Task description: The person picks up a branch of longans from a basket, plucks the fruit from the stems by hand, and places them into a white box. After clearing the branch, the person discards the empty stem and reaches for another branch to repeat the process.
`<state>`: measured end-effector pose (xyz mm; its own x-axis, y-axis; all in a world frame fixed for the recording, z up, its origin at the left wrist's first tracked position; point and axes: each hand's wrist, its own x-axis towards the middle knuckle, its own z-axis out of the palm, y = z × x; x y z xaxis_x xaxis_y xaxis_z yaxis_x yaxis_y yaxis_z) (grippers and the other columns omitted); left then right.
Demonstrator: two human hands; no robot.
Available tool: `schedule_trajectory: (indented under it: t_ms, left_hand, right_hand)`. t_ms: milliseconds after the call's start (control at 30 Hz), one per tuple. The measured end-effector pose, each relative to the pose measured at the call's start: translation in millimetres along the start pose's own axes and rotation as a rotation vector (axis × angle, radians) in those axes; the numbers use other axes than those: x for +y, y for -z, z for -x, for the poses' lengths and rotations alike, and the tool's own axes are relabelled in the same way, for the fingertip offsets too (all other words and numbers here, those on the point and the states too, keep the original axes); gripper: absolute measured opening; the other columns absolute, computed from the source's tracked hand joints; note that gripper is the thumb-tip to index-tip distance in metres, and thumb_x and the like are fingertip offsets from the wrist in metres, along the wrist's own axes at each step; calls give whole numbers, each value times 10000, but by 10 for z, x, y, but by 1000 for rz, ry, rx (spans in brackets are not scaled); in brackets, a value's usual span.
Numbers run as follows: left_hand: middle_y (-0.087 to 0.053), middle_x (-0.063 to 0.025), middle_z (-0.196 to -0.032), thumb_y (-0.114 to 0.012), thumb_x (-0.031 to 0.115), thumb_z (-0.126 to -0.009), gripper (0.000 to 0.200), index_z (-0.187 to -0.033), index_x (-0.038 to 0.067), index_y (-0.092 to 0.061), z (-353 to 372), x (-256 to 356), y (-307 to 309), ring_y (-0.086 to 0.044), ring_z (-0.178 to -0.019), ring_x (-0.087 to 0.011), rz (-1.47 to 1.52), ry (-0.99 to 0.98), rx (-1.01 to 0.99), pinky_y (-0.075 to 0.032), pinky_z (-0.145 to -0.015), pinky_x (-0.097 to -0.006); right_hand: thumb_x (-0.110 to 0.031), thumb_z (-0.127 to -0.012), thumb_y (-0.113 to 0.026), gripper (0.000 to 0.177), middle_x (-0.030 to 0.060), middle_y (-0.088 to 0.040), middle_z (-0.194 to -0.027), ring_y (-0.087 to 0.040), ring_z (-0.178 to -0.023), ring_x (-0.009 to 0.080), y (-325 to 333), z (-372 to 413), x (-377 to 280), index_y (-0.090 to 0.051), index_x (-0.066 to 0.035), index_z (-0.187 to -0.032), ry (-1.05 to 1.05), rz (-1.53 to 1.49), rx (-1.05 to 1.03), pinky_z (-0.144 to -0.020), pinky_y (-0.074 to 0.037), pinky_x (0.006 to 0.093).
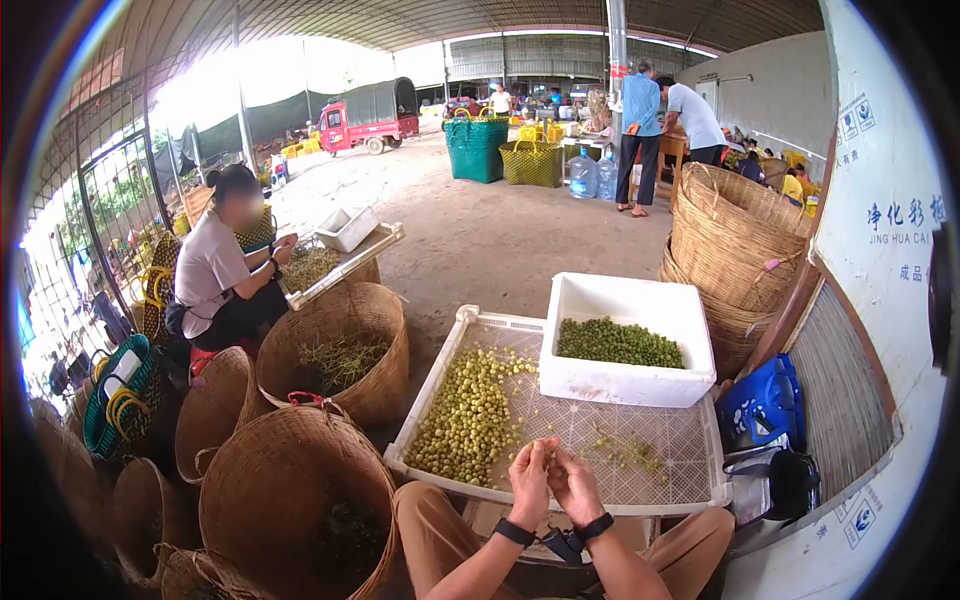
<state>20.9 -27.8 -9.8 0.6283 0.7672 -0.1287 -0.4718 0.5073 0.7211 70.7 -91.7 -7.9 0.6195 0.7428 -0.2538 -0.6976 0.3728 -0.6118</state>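
My left hand [530,483] and my right hand [573,486] are close together over the front of a white mesh tray [560,420], fingertips pinched together. Whatever they hold is too small to make out. Round yellow-green fruits [463,415] are heaped on the tray's left side, just left of my hands. Thin stems with a few fruits [630,453] lie on the mesh to the right. On the tray's back right stands a white foam box [628,382], with small darker green fruits [620,343] inside. Both wrists wear black bands.
Wicker baskets [290,490] stand at the left, one holding stems [343,362]. A seated person [215,265] works at another tray [345,265]. Stacked baskets [735,250] and a blue bag [765,405] are at the right. Two people stand at a table farther back.
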Motion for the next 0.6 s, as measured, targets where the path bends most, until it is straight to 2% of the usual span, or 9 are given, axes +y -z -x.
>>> schedule_trajectory:
  t_ms: [133,200,267,333,400,467,500,567,600]
  left_hand:
    - [-628,-108,-946,-485,168,-915,189,-946,-5,-556,-96,-2,47,-594,-913,-174,100,-28,5,-467,-817,-293]
    - [-624,-111,-951,-493,172,-912,184,-950,2,-554,-145,113,55,-598,-907,-186,87,-121,-60,-465,-834,-305]
    - [-618,-104,-952,-484,186,-916,187,-947,12,-546,-184,212,46,-601,-900,-191,47,-93,-45,-470,-829,-315]
    - [-613,-90,-936,-463,202,-925,193,-943,24,-537,-168,245,98,-601,-896,-200,34,27,-64,-479,-807,-329]
    - [-612,-81,-915,-446,207,-931,195,-938,32,-532,-118,306,112,-603,-886,-212,12,67,-70,-485,-789,-339]
    - [-613,-78,-904,-454,201,-927,190,-949,33,-539,-68,345,149,-604,-883,-221,59,127,-86,-488,-793,-355]
    - [-613,-76,-904,-455,198,-927,186,-950,35,-541,-42,359,158,-605,-882,-221,66,154,-80,-489,-799,-360]
    - [-614,-74,-904,-456,194,-926,182,-952,37,-543,0,349,189,-606,-882,-221,74,192,-75,-489,-806,-365]
    - [-615,-74,-906,-457,192,-925,179,-952,38,-544,6,340,202,-608,-879,-221,85,215,-65,-490,-811,-366]
  right_hand:
    - [-132,-887,-509,106,2,-498,-688,-440,-579,92,214,-33,-2,-529,-65,-807,-32,-82,-82,-497,-361,202]
    - [-132,-883,-512,115,14,-500,-680,-444,-574,97,212,9,-66,-517,-62,-793,-25,-76,-44,-485,-351,207]
    - [-131,-880,-515,126,25,-503,-671,-448,-568,101,205,0,-154,-504,-58,-778,-24,-71,-1,-474,-341,213]
    - [-149,-882,-513,137,46,-545,-703,-484,-596,118,263,-6,-226,-511,-54,-783,-141,-115,43,-490,-368,232]
    - [-159,-892,-489,138,65,-565,-751,-497,-608,132,288,-44,-350,-522,-33,-846,-123,-146,5,-503,-374,244]
    - [-155,-903,-453,180,92,-580,-818,-552,-702,166,316,-100,-486,-520,3,-957,-106,-242,-97,-586,-441,271]
    - [-155,-903,-453,180,92,-580,-818,-552,-702,166,309,-103,-564,-520,3,-957,-109,-248,-71,-586,-441,271]
    - [-165,-919,-413,246,135,-577,-946,-580,-862,221,270,-79,-711,-495,32,-1041,-123,-168,-78,-753,-485,341]
    - [-165,-919,-413,246,135,-577,-946,-580,-862,221,241,-56,-755,-495,32,-1041,-122,-168,-66,-753,-485,341]
